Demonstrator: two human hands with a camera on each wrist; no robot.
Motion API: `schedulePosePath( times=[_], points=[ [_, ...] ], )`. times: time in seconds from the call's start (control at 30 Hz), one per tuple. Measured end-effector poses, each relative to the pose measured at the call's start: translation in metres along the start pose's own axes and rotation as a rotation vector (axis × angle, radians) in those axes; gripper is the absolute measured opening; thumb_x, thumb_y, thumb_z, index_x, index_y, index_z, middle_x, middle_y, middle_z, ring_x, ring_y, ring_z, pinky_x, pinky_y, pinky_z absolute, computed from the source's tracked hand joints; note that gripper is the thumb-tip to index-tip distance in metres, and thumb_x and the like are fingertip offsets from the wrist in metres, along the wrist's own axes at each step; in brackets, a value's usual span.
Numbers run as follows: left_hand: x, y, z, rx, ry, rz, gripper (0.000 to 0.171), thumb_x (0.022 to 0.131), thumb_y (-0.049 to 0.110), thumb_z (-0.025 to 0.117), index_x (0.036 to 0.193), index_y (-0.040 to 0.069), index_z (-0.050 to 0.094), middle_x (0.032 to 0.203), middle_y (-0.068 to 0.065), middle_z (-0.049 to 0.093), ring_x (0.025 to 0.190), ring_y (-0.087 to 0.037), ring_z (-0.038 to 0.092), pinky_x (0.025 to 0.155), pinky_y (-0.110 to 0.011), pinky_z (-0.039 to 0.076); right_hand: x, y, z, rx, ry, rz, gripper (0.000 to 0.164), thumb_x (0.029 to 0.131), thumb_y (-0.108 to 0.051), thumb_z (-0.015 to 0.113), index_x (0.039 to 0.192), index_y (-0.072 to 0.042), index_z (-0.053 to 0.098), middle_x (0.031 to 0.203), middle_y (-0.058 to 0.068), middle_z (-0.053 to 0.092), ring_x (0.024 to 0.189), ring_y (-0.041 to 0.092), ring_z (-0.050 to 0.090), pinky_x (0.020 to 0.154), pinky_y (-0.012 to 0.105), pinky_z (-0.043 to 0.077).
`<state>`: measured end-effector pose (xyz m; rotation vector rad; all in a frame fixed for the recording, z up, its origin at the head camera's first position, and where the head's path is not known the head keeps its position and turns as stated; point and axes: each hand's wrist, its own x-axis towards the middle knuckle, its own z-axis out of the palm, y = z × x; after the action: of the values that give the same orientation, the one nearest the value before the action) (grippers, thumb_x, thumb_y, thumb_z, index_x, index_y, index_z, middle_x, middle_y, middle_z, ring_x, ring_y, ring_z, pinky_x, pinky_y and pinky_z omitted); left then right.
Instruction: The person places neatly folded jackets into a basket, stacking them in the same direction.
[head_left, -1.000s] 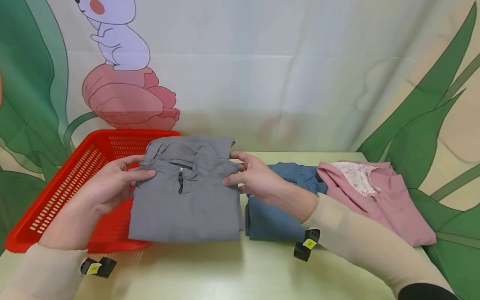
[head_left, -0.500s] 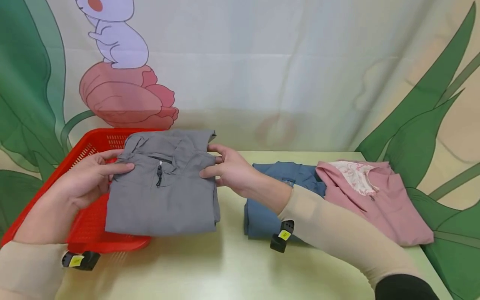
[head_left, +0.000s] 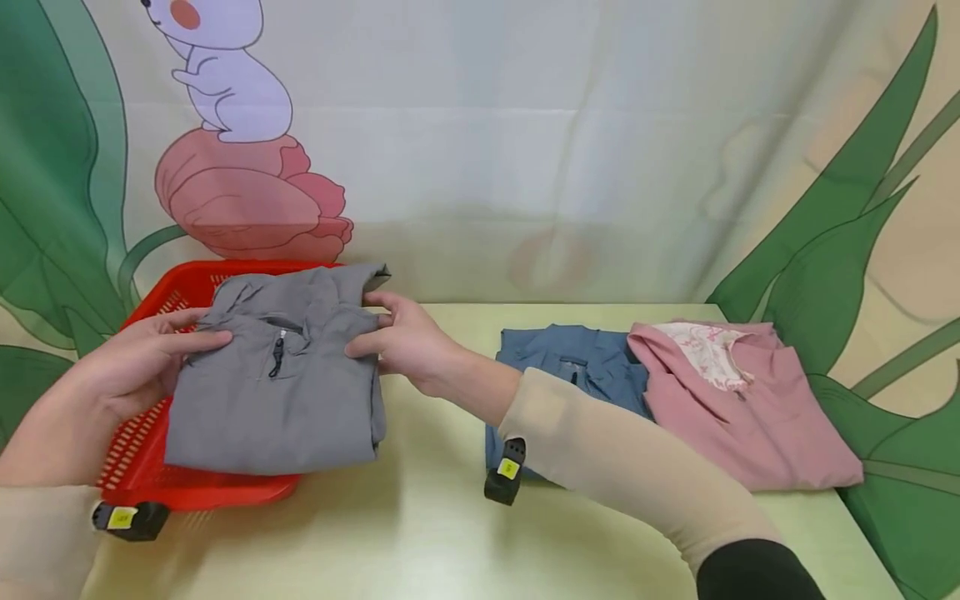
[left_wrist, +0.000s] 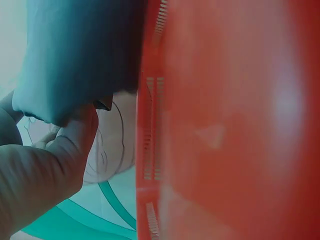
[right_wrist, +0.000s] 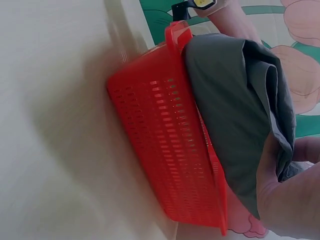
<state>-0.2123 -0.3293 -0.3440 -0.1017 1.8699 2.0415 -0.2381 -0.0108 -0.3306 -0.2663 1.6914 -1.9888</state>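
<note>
A folded grey jacket (head_left: 273, 408) with a black zipper pull is held level over the red plastic basket (head_left: 202, 498). My left hand (head_left: 138, 367) pinches its left edge, thumb on top and fingers beneath. On the opposite edge my right hand (head_left: 408, 346) grips it the same way. In the right wrist view the jacket (right_wrist: 225, 100) hangs just above the basket's rim (right_wrist: 212, 165), its folded layers showing at the side. From the left wrist, the bare inside of the basket (left_wrist: 225, 125) fills the right half, with the jacket (left_wrist: 80, 55) at the upper left.
A folded blue garment (head_left: 570, 350) lies on the pale table (head_left: 450, 533), partly hidden by my right forearm. Beside it on the right is a folded pink garment (head_left: 765, 417) with a patterned white lining. A printed curtain (head_left: 465, 150) hangs behind the table.
Both hands have carried the grey jacket to the left, from partly beside the basket to mostly over it. The blue and pink garments have stayed in place.
</note>
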Motion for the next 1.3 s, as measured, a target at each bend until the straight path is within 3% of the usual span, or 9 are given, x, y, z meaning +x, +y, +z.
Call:
schedulePosePath(
  times=[0.33, 0.57, 0.73, 0.9, 1.07, 1.17, 1.3],
  points=[
    [-0.001, -0.005, -0.026, 0.102, 0.059, -0.061, 0.038, 0.105, 0.016, 0.059, 0.136, 0.018, 0.037, 0.107, 0.008, 0.069, 0.092, -0.016, 0.071, 0.079, -0.038, 0.061, 0.024, 0.014, 0.022, -0.052, 0.009, 0.021, 0.070, 0.087, 0.011, 0.069, 0.151, -0.003, 0.042, 0.120, 0.008, 0.062, 0.103, 0.021, 0.062, 0.097, 0.050, 0.054],
    [-0.004, -0.009, -0.036, 0.314, 0.064, -0.095, 0.062, 0.108, 0.023, 0.054, 0.152, -0.004, 0.019, 0.103, 0.014, 0.063, 0.092, -0.013, 0.068, 0.082, -0.039, 0.060, 0.039, 0.026, 0.037, -0.143, 0.008, 0.023, 0.066, 0.088, 0.009, 0.072, 0.149, 0.000, 0.046, 0.126, 0.011, 0.062, 0.099, 0.018, 0.063, 0.091, 0.043, 0.058],
    [-0.003, -0.014, -0.042, 0.345, 0.057, -0.128, 0.064, 0.108, 0.023, 0.052, 0.151, -0.008, 0.016, 0.104, 0.012, 0.062, 0.092, -0.014, 0.067, 0.083, -0.040, 0.059, 0.042, 0.034, 0.044, -0.246, 0.023, 0.010, 0.063, 0.088, 0.007, 0.075, 0.146, 0.000, 0.051, 0.129, 0.013, 0.064, 0.098, 0.016, 0.064, 0.085, 0.036, 0.059],
    [-0.001, -0.015, -0.046, 0.372, 0.075, -0.118, 0.066, 0.108, 0.023, 0.054, 0.152, -0.010, 0.017, 0.103, 0.011, 0.060, 0.090, -0.014, 0.067, 0.082, -0.039, 0.060, 0.041, 0.037, 0.043, -0.285, 0.008, -0.025, 0.061, 0.087, 0.008, 0.075, 0.144, -0.001, 0.054, 0.116, 0.010, 0.068, 0.091, 0.014, 0.064, 0.079, 0.031, 0.060],
    [-0.003, -0.011, -0.044, 0.477, 0.127, -0.083, 0.075, 0.108, 0.024, 0.055, 0.153, -0.014, 0.010, 0.105, 0.009, 0.058, 0.088, -0.011, 0.066, 0.080, -0.040, 0.060, 0.043, 0.036, 0.039, -0.314, -0.035, -0.075, 0.059, 0.086, 0.010, 0.074, 0.141, -0.002, 0.055, 0.110, 0.008, 0.066, 0.091, 0.012, 0.063, 0.074, 0.026, 0.058],
    [-0.005, -0.012, -0.040, 0.619, 0.215, -0.032, 0.073, 0.107, 0.024, 0.056, 0.152, -0.017, 0.015, 0.111, -0.009, 0.060, 0.085, -0.012, 0.065, 0.075, -0.036, 0.060, 0.043, 0.036, 0.038, -0.314, -0.063, -0.084, 0.062, 0.086, 0.009, 0.074, 0.143, -0.001, 0.053, 0.121, 0.011, 0.064, 0.100, 0.014, 0.066, 0.079, 0.025, 0.058],
    [-0.006, -0.017, -0.042, 0.813, 0.309, 0.006, 0.073, 0.105, 0.027, 0.059, 0.147, -0.019, 0.023, 0.128, -0.039, 0.046, 0.096, -0.036, 0.061, 0.081, -0.046, 0.055, 0.042, 0.034, 0.040, -0.322, -0.090, -0.091, 0.061, 0.086, 0.008, 0.075, 0.143, 0.000, 0.053, 0.127, 0.012, 0.062, 0.111, 0.023, 0.068, 0.081, 0.023, 0.057]
  ],
)
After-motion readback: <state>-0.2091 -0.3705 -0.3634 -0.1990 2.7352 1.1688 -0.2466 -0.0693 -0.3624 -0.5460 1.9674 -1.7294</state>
